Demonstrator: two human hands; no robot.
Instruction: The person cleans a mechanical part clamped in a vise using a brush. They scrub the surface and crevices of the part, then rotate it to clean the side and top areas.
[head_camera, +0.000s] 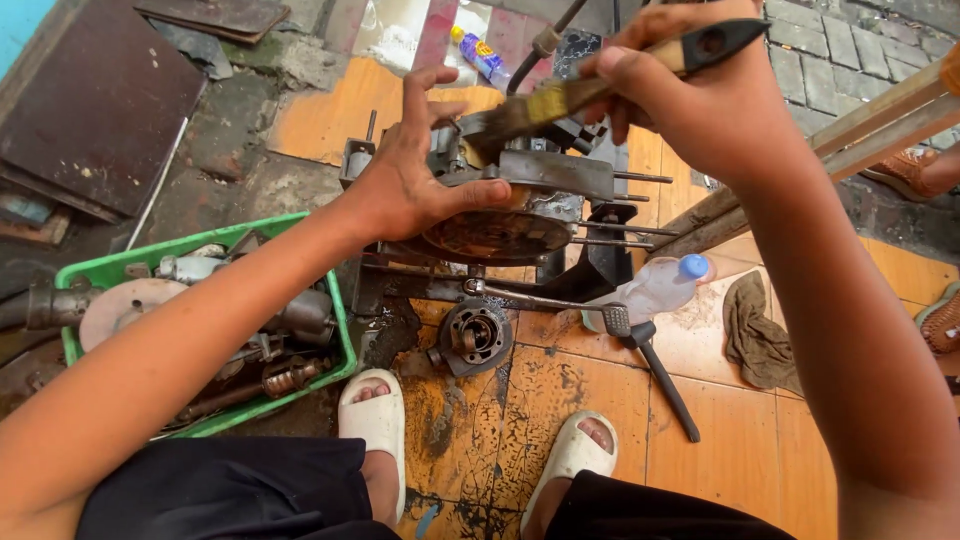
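The left hand (405, 185) lies spread on the engine block (520, 200) on the tiled floor (560, 390), steadying it, while the right hand (690, 90), closed round a paintbrush (560, 95), scrubs its grimy top, cleaning seemingly unfinished.

Two plastic bottles (655, 288) (480, 55), one green crate (200, 245), one paintbrush (600, 85), one rag (757, 335), two white sandals (375, 425) (570, 465)

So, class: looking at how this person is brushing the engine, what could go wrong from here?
1. The left hand steadying the engine block sits beside the paintbrush, so grime may smear it.
2. The hammer and plastic bottle lie near the sandalled feet: possible trip hazards.
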